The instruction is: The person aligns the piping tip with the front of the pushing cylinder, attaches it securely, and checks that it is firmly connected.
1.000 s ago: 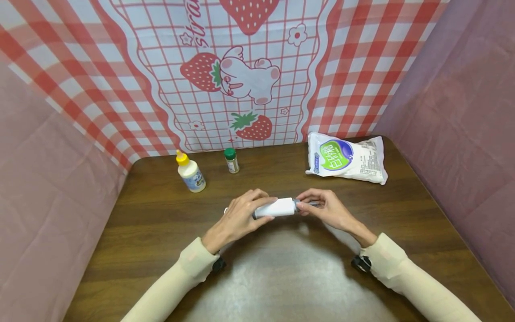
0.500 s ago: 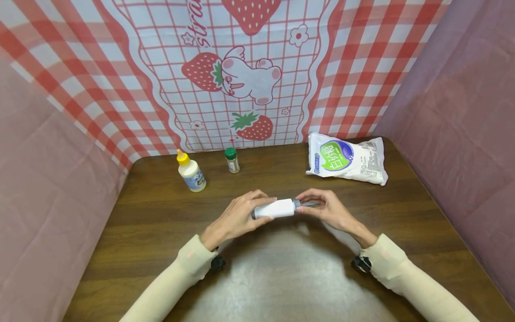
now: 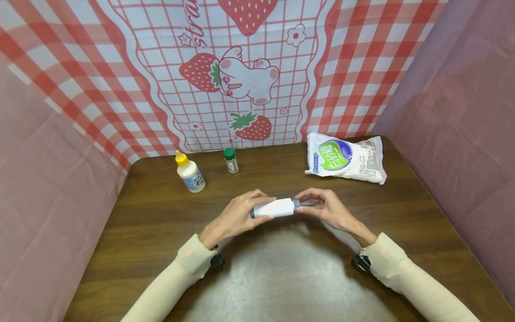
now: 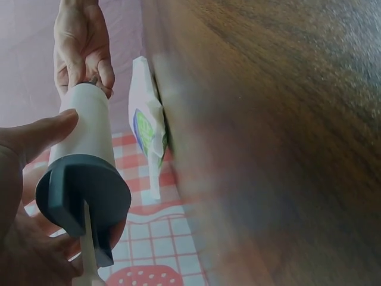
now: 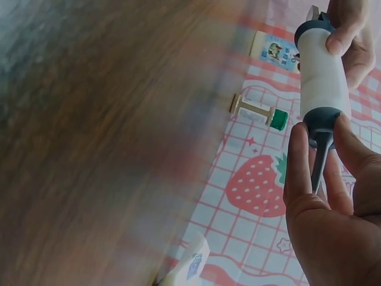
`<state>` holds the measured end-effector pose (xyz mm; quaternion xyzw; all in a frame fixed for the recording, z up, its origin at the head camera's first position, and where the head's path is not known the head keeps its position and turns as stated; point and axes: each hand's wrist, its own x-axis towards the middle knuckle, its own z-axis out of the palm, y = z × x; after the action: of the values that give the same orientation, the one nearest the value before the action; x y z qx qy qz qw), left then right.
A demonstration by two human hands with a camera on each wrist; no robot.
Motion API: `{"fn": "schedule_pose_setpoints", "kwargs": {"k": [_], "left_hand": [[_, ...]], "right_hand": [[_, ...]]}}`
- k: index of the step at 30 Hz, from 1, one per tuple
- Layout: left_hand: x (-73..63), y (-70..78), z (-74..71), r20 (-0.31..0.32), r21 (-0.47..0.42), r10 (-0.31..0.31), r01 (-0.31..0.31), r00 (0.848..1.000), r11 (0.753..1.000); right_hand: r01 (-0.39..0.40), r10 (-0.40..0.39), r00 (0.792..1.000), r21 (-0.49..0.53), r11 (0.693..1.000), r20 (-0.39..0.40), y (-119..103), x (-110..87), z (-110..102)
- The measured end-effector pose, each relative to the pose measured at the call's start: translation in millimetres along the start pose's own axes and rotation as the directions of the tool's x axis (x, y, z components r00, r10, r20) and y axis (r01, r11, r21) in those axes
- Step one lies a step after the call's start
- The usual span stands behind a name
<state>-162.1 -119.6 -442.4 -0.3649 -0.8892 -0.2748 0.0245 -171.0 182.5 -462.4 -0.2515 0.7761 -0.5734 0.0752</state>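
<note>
Tube (image 3: 274,208), gripped in the left hand (image 3: 240,214), points toward the right hand (image 3: 329,211), which pinches its grey cap (image 5: 322,118).

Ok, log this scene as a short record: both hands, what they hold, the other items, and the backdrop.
Left hand: grips the white cylinder
Right hand: pinches its dark gray end cap
Spout: thin, dark gray, points toward the right hand
On the table: yellow-capped bottle at left, green-lidded jar beside it, white bag lying at right
Backdrop: red-and-white checked cloth with strawberries
</note>
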Motion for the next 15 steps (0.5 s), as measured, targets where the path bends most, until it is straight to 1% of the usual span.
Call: {"fn": "schedule_pose_setpoints", "kwargs": {"k": [4,9,11,15], "left_hand": [[0.5,-0.3,-0.9,0.016,-0.009,-0.004,0.004,1.000,1.000],[1.1,-1.3,-1.0,0.038,-0.018,-0.013,0.014,0.999,1.000],[0.9,-1.5,-0.7,0.040,-0.017,-0.016,0.017,0.999,1.000],[1.1,-0.7,-1.2,0.035,-0.005,-0.016,0.016,0.999,1.000]], "right_hand": [[0.003,-0.003,1.000,0.000,1.000,0.001,1.0,0.6,0.3],[0.018,-0.018,1.000,0.049,0.999,0.004,-0.7,1.1,0.1],[0.025,-0.025,1.000,0.057,0.998,0.007,-1.2,1.4,-0.1],[0.027,-0.027,1.000,0.042,0.999,0.001,-1.5,1.5,-0.8]]}}
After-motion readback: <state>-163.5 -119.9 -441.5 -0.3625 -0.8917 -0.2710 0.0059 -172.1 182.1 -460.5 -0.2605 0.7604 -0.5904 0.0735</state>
